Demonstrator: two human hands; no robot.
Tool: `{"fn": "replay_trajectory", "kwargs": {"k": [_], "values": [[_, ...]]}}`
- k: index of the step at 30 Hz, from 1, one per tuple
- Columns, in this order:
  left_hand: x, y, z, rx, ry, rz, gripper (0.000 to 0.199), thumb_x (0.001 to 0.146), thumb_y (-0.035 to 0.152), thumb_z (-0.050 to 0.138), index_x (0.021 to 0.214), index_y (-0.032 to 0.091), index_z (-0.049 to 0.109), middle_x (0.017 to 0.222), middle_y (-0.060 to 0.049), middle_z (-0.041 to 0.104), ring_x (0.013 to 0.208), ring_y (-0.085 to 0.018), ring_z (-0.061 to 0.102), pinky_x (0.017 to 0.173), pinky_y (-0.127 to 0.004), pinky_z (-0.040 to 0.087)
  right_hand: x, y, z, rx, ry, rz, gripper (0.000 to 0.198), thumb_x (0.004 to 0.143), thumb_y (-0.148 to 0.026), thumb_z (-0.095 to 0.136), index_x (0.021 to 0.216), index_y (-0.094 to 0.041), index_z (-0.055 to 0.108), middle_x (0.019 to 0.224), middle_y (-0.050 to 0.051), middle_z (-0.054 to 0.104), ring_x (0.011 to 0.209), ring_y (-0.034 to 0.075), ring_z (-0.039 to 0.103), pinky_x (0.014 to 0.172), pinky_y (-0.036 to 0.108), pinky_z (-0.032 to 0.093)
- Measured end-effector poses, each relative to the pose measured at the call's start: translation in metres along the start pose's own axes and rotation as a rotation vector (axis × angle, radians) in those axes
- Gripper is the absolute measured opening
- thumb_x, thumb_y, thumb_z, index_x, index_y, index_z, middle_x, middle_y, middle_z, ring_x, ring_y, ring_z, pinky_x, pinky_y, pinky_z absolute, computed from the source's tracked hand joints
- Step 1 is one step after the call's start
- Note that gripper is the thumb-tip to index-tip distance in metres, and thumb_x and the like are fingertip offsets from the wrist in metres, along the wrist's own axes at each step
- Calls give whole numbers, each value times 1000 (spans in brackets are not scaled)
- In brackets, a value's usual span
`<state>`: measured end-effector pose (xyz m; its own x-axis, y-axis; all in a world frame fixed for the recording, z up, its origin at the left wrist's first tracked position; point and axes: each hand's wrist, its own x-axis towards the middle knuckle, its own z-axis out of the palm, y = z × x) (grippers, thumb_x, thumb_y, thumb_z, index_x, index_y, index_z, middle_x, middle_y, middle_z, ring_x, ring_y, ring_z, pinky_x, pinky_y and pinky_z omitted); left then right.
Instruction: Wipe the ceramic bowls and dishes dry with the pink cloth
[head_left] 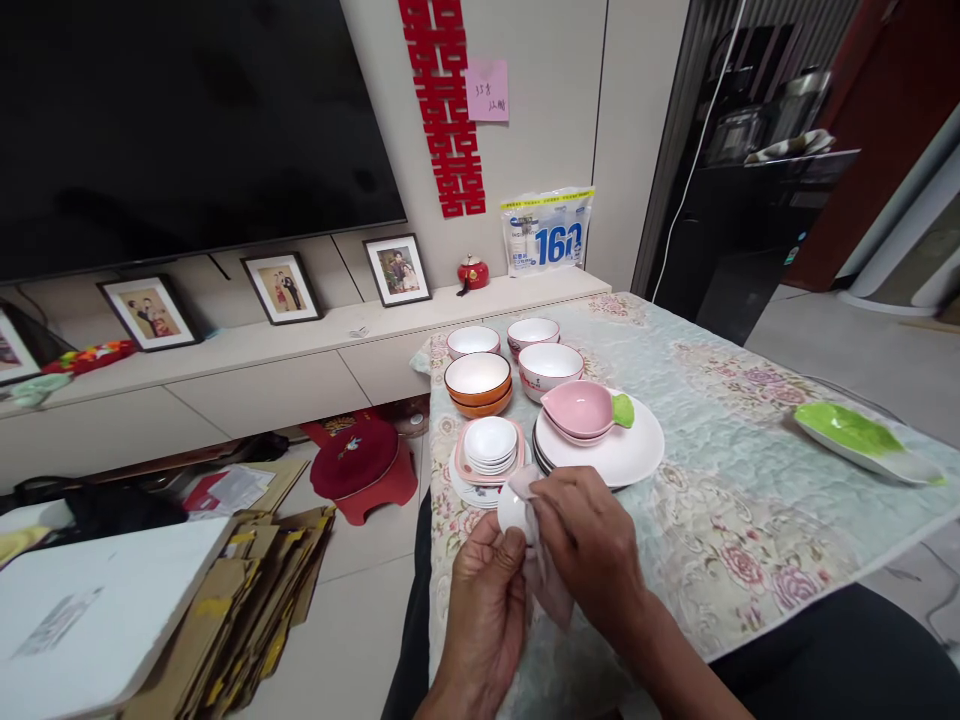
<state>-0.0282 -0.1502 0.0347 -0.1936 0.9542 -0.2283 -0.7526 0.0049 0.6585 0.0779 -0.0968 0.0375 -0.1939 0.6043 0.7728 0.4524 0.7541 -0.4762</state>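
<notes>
My left hand grips a small white dish by its near edge, thumb on top. Closed round a thin pale cloth or tissue, my right hand presses it against the dish's right side. Just beyond my hands, several small white bowls are stacked on a pink square plate, with more plates under it. To their right, pink strawberry-shaped bowls with a green leaf handle rest on large white oval plates.
Orange bowls and red-rimmed white bowls stand at the table's far left. A green leaf-shaped dish lies on the right of the flowered tablecloth. On the floor left are a red stool and folded cardboard.
</notes>
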Motion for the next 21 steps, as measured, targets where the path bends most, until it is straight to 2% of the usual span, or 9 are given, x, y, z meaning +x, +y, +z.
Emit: {"fn": "replay_trajectory", "kwargs": {"k": [2,5,9,12,15,19,21], "values": [[1,2,0,6,58,37,36,67,21,87,100,18,74,95,-6,78,80,-14,71,77,-22,56,1,3,0,-45,15,28,15,92,-9,51,90,-19,61,82,6,63,81,19,60,72,32,51],[3,4,-1,-5,128,75,35,64,20,89,95,19,75,93,-4,78,81,-13,71,77,-20,56,-1,-1,0,-36,-64,46,17,93,-8,48,87,-19,60,81,5,62,79,19,59,73,33,50],[3,2,-2,19,83,44,38,65,25,89,99,20,74,92,-4,78,76,-13,71,71,-19,56,-2,-7,-1,69,-159,19,18,95,-11,49,88,-20,63,83,5,62,81,19,58,74,32,49],[0,0,-2,27,50,36,37,69,24,86,103,19,74,98,-5,77,83,-14,71,76,-20,56,1,-1,-2,41,-100,-1,16,95,-10,49,90,-19,62,85,6,63,84,20,58,76,33,49],[0,1,-1,7,83,59,35,67,21,87,100,19,75,95,-4,77,85,-13,71,78,-20,56,2,5,-1,-55,-38,10,18,95,-8,47,88,-19,60,83,7,62,84,21,58,75,34,48],[2,1,1,-5,120,49,38,65,21,88,100,20,74,93,-4,77,76,-12,70,68,-18,55,-2,-3,1,-41,-89,27,19,94,-8,47,85,-21,59,79,5,61,80,20,58,74,33,48],[2,0,2,-1,92,46,39,66,24,88,101,20,73,94,-5,77,77,-14,70,69,-21,56,-3,-10,1,25,-118,40,19,94,-9,47,88,-20,61,81,5,61,80,19,58,74,32,49]]}}
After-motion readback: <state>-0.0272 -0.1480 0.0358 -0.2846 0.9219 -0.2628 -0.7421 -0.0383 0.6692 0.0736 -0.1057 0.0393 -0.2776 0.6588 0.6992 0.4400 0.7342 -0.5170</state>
